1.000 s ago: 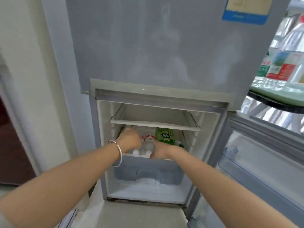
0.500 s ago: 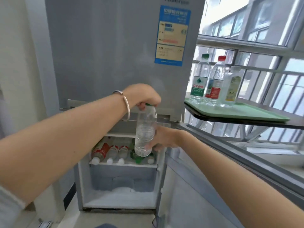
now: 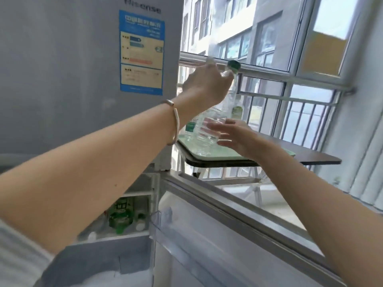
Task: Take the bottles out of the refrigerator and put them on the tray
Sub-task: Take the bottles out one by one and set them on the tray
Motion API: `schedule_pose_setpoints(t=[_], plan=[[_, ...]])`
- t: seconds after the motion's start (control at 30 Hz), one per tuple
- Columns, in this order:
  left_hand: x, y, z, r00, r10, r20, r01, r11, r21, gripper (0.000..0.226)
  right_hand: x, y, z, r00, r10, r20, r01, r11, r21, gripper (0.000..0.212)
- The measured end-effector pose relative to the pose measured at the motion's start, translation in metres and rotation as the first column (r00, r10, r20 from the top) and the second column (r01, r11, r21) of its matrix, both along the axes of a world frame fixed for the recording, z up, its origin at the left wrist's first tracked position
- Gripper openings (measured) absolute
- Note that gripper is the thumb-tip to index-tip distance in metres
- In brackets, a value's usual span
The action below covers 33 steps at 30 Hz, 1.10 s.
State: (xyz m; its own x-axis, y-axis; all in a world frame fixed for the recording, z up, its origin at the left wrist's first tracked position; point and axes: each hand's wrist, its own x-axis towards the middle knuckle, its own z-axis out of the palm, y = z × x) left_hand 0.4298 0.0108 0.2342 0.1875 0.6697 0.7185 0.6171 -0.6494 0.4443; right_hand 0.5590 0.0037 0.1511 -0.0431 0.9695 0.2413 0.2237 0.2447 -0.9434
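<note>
My left hand [image 3: 207,83] grips a clear water bottle [image 3: 207,131] by its neck, and its green cap [image 3: 234,65] sticks out past my fingers. The bottle hangs tilted just above the left end of the light green tray [image 3: 219,157]. My right hand [image 3: 234,137] is open with fingers spread beside the bottle's lower part. Other bottles stand on the tray behind my hands; a green label [image 3: 190,127] and a yellow-green label [image 3: 236,109] show. Down left, the refrigerator's open lower compartment holds more lying bottles, one green [image 3: 120,219].
The tray lies on a dark folding table [image 3: 310,157] by the barred window [image 3: 300,112]. The grey refrigerator body [image 3: 62,79] fills the left. Its open lower door [image 3: 228,235] juts out below my right arm, under the table's edge.
Both hands have lifted the bottle from in front of the open compartment up and to the right, over the tray. My view has swung to the right with it.
</note>
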Motion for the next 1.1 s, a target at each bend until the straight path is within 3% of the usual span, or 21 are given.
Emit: schedule_pose_setpoints(t=[0.1,0.17,0.27,0.37,0.47,0.6,0.73,0.97,1.1], plan=[[0.036,0.037,-0.019,0.99,-0.12,0.079,0.135,0.964,-0.231,0.05,0.039,0.024,0.009,0.968,-0.219,-0.125,0.228,0.972,0.062,0.072],[0.058,0.062,-0.028,0.969,-0.181,0.169,0.228,0.917,-0.326,0.042,0.066,0.043,0.013,0.918,-0.376,-0.128,0.389,0.917,0.092,0.074],[0.088,0.089,-0.047,0.909,-0.345,0.232,0.416,0.758,-0.503,0.04,0.103,0.069,0.009,0.843,-0.536,-0.041,0.536,0.835,0.123,0.066],[0.123,0.124,-0.065,0.871,-0.463,0.166,0.456,0.634,-0.624,0.041,0.138,0.104,0.001,0.716,-0.692,0.092,0.679,0.721,0.137,0.077],[0.15,0.145,-0.069,0.849,-0.513,0.131,0.462,0.598,-0.655,0.04,0.159,0.134,-0.008,0.638,-0.747,0.186,0.742,0.661,0.114,0.09],[0.169,0.161,-0.074,0.83,-0.553,0.072,0.425,0.544,-0.724,0.027,0.172,0.164,-0.013,0.636,-0.73,0.249,0.739,0.67,0.076,0.082],[0.174,0.168,-0.083,0.829,-0.56,-0.003,0.36,0.538,-0.762,0.049,0.176,0.186,-0.019,0.649,-0.721,0.244,0.728,0.681,0.076,0.068],[0.16,0.172,-0.084,0.854,-0.52,-0.006,0.349,0.581,-0.736,0.042,0.176,0.198,-0.022,0.682,-0.695,0.229,0.717,0.697,-0.017,0.048],[0.155,0.165,-0.08,0.869,-0.494,0.014,0.359,0.613,-0.704,0.04,0.16,0.178,-0.024,0.474,-0.813,0.339,0.833,0.538,0.125,0.062]])
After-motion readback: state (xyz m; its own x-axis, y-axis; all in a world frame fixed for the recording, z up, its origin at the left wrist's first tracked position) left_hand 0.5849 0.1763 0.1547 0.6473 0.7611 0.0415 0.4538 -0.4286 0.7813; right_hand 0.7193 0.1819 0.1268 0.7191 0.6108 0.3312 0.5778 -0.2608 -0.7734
